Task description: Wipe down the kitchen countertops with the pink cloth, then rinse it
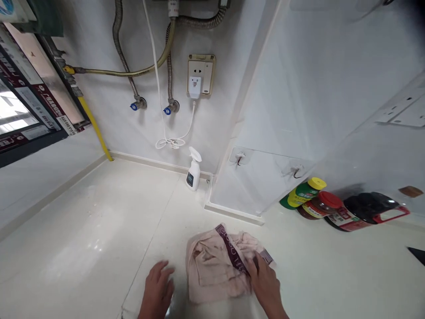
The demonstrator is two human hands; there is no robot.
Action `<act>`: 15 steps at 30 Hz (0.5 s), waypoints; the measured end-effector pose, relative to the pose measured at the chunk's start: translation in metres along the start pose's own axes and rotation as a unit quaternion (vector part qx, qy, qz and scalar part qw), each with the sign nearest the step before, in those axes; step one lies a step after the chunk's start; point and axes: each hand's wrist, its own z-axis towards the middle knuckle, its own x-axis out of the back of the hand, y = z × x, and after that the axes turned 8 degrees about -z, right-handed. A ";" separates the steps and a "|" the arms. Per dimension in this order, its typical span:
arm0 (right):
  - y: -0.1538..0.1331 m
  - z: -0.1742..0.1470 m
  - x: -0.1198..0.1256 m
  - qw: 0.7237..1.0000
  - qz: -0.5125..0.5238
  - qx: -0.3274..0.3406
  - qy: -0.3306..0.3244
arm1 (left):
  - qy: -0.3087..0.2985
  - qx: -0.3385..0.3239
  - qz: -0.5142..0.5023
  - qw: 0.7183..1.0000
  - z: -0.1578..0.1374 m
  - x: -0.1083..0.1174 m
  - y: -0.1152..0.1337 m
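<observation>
A pink cloth (pixel 215 272) lies folded and rumpled on the pale counter, with a dark purple lettered band (pixel 229 248) running across it. My right hand (pixel 264 279) is at the cloth's right side, its fingers bent and closed on the fabric beside the band. The tips of those fingers are partly hidden. To the left of the cloth, my left hand (pixel 157 285) is apart from it, over the counter. Its fingers are loosely curved and spread, and nothing is in them.
A white spray bottle (pixel 193 170) stands in the back corner. Along the right wall are a green bottle (pixel 302 195), a red-lidded jar (pixel 320 206) and a dark jug (pixel 361 212). A low ledge (pixel 234 212) edges the wall. A plugged-in white cord (pixel 192 117) hangs behind.
</observation>
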 end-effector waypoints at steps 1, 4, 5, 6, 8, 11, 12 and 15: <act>-0.008 0.005 -0.010 1.000 -0.012 0.014 0.001 | 0.006 -0.029 0.052 0.998 -0.002 0.001 -0.002; -0.033 0.038 -0.034 0.999 -0.034 -0.012 0.026 | -0.002 -0.093 0.169 0.981 -0.002 0.003 -0.007; -0.043 0.051 -0.040 0.998 -0.047 -0.035 0.030 | -0.003 -0.105 0.193 0.976 -0.002 0.003 -0.008; -0.053 0.064 -0.044 0.996 -0.060 -0.053 0.028 | -0.003 -0.112 0.211 0.971 -0.002 0.003 -0.009; -0.075 0.084 -0.051 0.994 -0.084 -0.063 0.010 | -0.007 -0.119 0.233 0.965 -0.002 0.002 -0.010; -0.119 0.094 -0.062 0.995 -0.100 -0.012 -0.017 | -0.011 -0.118 0.249 0.961 -0.003 0.000 -0.009; -0.135 0.092 -0.067 0.995 -0.097 0.023 -0.022 | -0.009 -0.116 0.252 0.961 -0.003 0.000 -0.009; -0.184 0.078 -0.080 0.986 -0.060 0.151 -0.039 | -0.002 -0.116 0.253 0.961 -0.004 -0.002 -0.009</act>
